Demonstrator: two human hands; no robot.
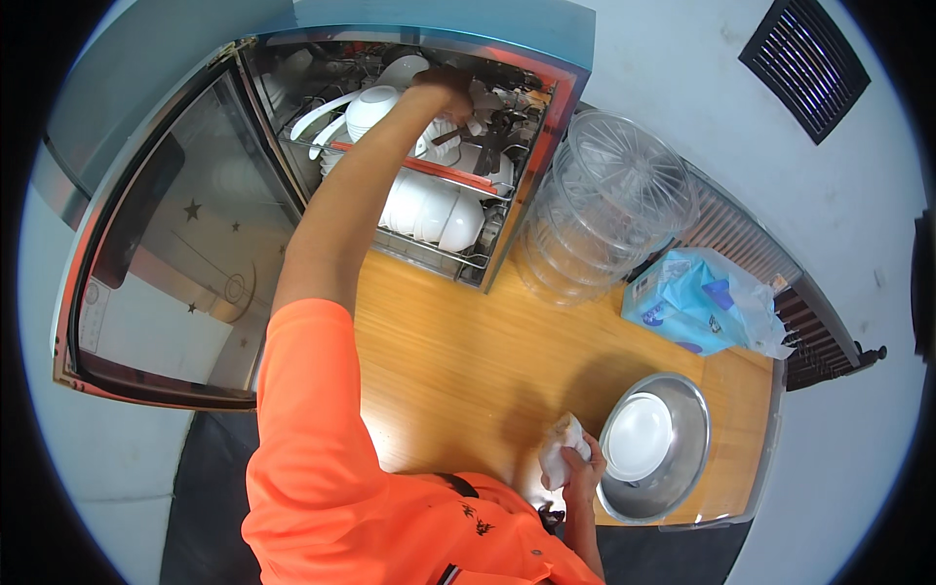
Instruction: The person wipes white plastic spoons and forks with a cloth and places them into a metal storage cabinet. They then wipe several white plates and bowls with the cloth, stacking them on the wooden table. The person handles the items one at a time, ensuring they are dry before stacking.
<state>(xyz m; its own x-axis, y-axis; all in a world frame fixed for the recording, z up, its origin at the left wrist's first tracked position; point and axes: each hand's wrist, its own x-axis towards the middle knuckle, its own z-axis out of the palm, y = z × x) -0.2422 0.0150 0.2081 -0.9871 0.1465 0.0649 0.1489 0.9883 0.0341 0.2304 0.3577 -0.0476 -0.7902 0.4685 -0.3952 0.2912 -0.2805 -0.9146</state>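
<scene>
My left hand point(450, 95) reaches over the upper rack of a dish cabinet point(507, 44) that stands with its glass door swung out. Its fingers curl downward among the dishes in shadow; what they grip is hidden. Beside that wrist lie a white bowl point(373, 109) and white long-handled spoons point(322, 115). Low on the right, my right hand point(583, 470) is closed around a crumpled white cloth point(561, 450). Close by it is a steel basin point(694, 468) with a white bowl point(639, 437) inside.
White bowls point(429, 210) stand in a row on the lower rack. The glass door point(195, 244) extends left. Stacked clear plastic covers point(604, 195) stand right of the cabinet, near a blue-and-white plastic package point(697, 302). All rest on a wooden tabletop point(439, 341).
</scene>
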